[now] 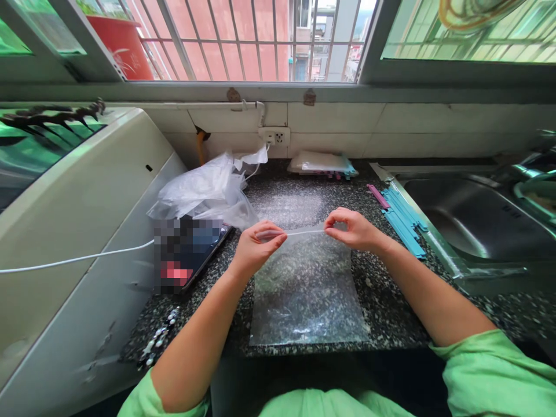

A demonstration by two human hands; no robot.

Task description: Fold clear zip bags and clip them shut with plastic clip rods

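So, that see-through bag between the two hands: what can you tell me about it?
The clear bag looks like thin, flexible plastic, roughly rectangular and flat, with a whitish strip along its top edge. The left hand and right hand pinch that edge between thumb and fingers. It spreads over the speckled countertop, which shows through it; its shiny, slightly creased lower end lies near the counter's front edge.

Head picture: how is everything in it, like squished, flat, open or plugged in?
Clear bag: mostly flat, top edge raised; open or sealed, can't tell.
Left hand: pinching the bag's top edge.
Right hand: pinching the same edge.
Plastic bags pile: crumpled.
Blue strips: in a loose bunch.
Pink strip: loose, near them.
Packet by the wall: lying down.
Wall socket: plug in.
Window: looks open in the middle.
Dark device: too blurred to tell.
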